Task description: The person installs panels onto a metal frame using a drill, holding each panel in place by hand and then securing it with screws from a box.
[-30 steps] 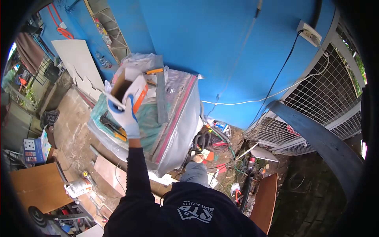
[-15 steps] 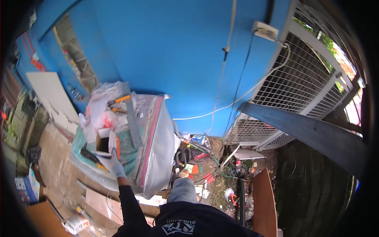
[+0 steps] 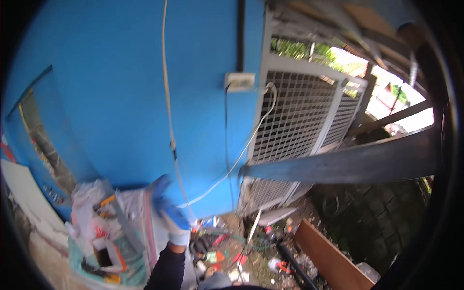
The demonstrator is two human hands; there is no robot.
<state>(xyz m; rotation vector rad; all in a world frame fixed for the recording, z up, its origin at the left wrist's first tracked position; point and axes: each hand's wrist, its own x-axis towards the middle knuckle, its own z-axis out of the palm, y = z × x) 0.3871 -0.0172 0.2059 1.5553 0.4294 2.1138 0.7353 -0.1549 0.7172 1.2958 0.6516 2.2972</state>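
My left hand (image 3: 173, 216), in a blue-and-white work glove, is raised in front of the blue wall, above the plastic-covered stack. Its fingers look stretched out, though blurred, and I see nothing held. Left of it on the stack lie an open white-and-orange box (image 3: 115, 255), a grey metal strip (image 3: 128, 226), an orange-handled tool (image 3: 104, 204) and a black-and-yellow tool (image 3: 99, 271). My right hand (image 3: 390, 13) is lifted to the upper right rim beside the roof timbers. It is smeared and partly cut off, so its fingers cannot be made out.
A long dark beam (image 3: 348, 163) slants in from the right before a wire-mesh gate (image 3: 292, 116). A white cable (image 3: 244, 154) droops from the wall socket (image 3: 239, 82). Scraps, hoses and a brown board (image 3: 333, 256) litter the ground. A white panel (image 3: 31, 203) leans at left.
My left hand has left the open box and risen rightward to the wall. My right hand has come into view at the upper right. The view has swung right and up.
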